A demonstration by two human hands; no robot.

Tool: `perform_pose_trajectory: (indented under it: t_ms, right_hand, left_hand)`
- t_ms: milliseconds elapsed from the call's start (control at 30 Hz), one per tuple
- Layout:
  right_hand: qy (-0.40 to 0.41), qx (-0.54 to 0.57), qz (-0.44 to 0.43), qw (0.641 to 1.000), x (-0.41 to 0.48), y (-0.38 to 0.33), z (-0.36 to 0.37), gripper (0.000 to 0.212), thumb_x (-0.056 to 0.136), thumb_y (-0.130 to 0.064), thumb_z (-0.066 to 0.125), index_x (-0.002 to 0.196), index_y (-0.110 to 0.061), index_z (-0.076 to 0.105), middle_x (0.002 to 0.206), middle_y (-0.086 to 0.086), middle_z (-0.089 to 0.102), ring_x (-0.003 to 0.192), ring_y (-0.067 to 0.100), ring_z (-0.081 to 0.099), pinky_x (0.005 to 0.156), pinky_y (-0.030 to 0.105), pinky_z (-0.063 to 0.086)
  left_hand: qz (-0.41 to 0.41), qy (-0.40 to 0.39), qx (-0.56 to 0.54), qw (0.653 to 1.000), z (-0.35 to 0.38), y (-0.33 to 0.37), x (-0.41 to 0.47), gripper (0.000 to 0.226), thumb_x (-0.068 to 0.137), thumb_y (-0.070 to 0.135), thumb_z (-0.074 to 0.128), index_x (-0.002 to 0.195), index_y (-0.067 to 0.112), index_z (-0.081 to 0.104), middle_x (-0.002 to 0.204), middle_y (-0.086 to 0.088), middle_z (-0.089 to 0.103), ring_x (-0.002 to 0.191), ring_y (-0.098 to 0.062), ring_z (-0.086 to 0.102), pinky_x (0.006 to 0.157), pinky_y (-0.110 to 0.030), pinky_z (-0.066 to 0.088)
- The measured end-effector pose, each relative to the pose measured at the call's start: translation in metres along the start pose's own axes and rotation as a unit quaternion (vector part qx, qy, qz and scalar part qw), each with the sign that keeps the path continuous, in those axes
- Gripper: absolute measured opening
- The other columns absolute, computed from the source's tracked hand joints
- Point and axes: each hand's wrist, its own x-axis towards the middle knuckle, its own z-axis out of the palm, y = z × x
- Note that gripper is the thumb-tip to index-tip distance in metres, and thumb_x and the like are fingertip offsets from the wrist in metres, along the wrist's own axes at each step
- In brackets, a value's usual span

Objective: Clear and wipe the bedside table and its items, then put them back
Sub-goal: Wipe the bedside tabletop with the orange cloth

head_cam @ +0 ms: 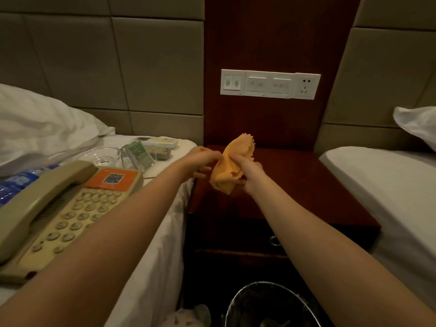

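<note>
Where writing can be read, it is only an orange card (112, 178) with a black square code on the phone (59, 208); the print on the blue bottle label (16, 182) is too blurry to read. Two beds stand side by side. The left bed (162, 244) holds a big white pillow (40, 123), the beige phone, the bottle lying beside it, a clear glass dish (103, 156), a clear stand with a green card (139, 153) and a small tray (162, 143). The right bed (387, 185) has a pillow (417, 126) too. Between the beds sits the dark red bedside table (295, 185), with its top bare. A white panel of switches (270, 84) with a plug socket is on the wood wall behind it. A round bin (271, 305) stands on the floor in front of the table. Over the table, both bare arms reach out. The right hand (247, 172) is closed around a yellow cloth (232, 164), which is bunched up in the air. The left hand (203, 161) is half open, with its fingertips pinching the cloth's edge.
</note>
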Motion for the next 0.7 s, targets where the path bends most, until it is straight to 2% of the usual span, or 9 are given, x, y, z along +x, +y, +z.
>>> perform_pose_trajectory:
  t_ms: [100,167,200,233,300,367,500,633,700]
  right_hand:
    - [0.001,-0.042,-0.007,0.999,0.016,-0.002,0.011,0.066,0.083,-0.024,0.070,0.136,-0.007,0.035,0.130,0.013,0.052,0.116,0.030,0.053,0.095,0.040,0.047]
    - [-0.002,-0.055,-0.007,0.998,0.030,-0.003,0.020,0.066,0.083,-0.024,0.070,0.137,-0.007,0.036,0.129,0.013,0.052,0.116,0.030,0.053,0.095,0.040,0.047]
    - [-0.006,-0.061,-0.007,0.998,0.037,-0.002,0.024,0.065,0.083,-0.024,0.070,0.136,-0.006,0.037,0.129,0.013,0.052,0.116,0.031,0.053,0.094,0.040,0.047]
    - [-0.010,-0.068,-0.007,0.998,0.045,-0.002,0.028,0.064,0.083,-0.024,0.070,0.135,-0.006,0.038,0.129,0.014,0.053,0.116,0.031,0.054,0.094,0.040,0.047]
    - [-0.018,-0.082,-0.012,0.996,0.061,-0.002,0.038,0.063,0.083,-0.024,0.070,0.134,-0.006,0.039,0.129,0.014,0.053,0.116,0.031,0.053,0.094,0.039,0.046]
    - [-0.024,-0.093,-0.016,0.995,0.078,-0.002,0.046,0.063,0.083,-0.025,0.070,0.134,-0.005,0.040,0.130,0.014,0.053,0.117,0.030,0.053,0.093,0.038,0.045]
    - [-0.037,-0.110,-0.023,0.993,0.109,-0.001,0.060,0.061,0.084,-0.026,0.069,0.134,-0.005,0.041,0.128,0.012,0.054,0.116,0.029,0.053,0.085,0.033,0.044]
    - [-0.056,-0.108,-0.023,0.992,0.134,0.001,0.069,0.062,0.083,-0.026,0.069,0.133,-0.004,0.041,0.125,0.012,0.055,0.113,0.029,0.055,0.082,0.033,0.045]
    - [-0.062,-0.107,-0.021,0.992,0.142,0.003,0.069,0.061,0.084,-0.026,0.068,0.134,-0.005,0.040,0.125,0.011,0.055,0.113,0.028,0.055,0.081,0.032,0.045]
  left_hand:
    - [0.016,0.088,0.081,0.993,-0.027,0.000,0.017,0.002,0.086,0.013,0.057,0.085,0.012,0.056,0.097,-0.009,0.053,0.094,-0.025,0.052,0.078,-0.033,0.044]
    - [0.036,0.146,0.176,0.973,-0.042,-0.004,0.034,0.014,0.085,0.007,0.053,0.075,0.015,0.047,0.082,-0.006,0.048,0.089,-0.025,0.047,0.073,-0.032,0.039]
    - [0.040,0.165,0.226,0.959,-0.048,-0.005,0.043,0.009,0.085,0.006,0.052,0.080,0.013,0.050,0.086,-0.008,0.051,0.091,-0.027,0.050,0.074,-0.032,0.040]
    - [0.044,0.179,0.276,0.943,-0.052,-0.006,0.050,0.008,0.085,0.007,0.051,0.093,0.010,0.053,0.099,-0.011,0.056,0.099,-0.030,0.053,0.078,-0.033,0.042]
    - [0.035,0.197,0.362,0.910,-0.060,-0.009,0.071,0.033,0.086,0.010,0.051,0.118,0.005,0.049,0.127,-0.018,0.049,0.117,-0.035,0.048,0.092,-0.038,0.044]
    - [0.023,0.214,0.414,0.885,-0.065,-0.013,0.091,0.048,0.086,0.013,0.053,0.132,0.006,0.042,0.136,-0.019,0.040,0.126,-0.035,0.040,0.100,-0.043,0.041]
    - [-0.005,0.231,0.467,0.854,-0.062,-0.029,0.127,0.053,0.088,0.017,0.054,0.137,0.007,0.035,0.141,-0.018,0.035,0.130,-0.037,0.033,0.103,-0.043,0.034]
    - [-0.012,0.224,0.603,0.766,-0.065,-0.036,0.157,0.055,0.088,0.016,0.055,0.139,0.011,0.033,0.143,-0.015,0.035,0.133,-0.035,0.031,0.106,-0.042,0.030]
    - [-0.030,0.222,0.638,0.737,-0.071,-0.035,0.170,0.051,0.091,0.015,0.050,0.139,0.014,0.035,0.143,-0.013,0.035,0.133,-0.035,0.031,0.107,-0.043,0.028]
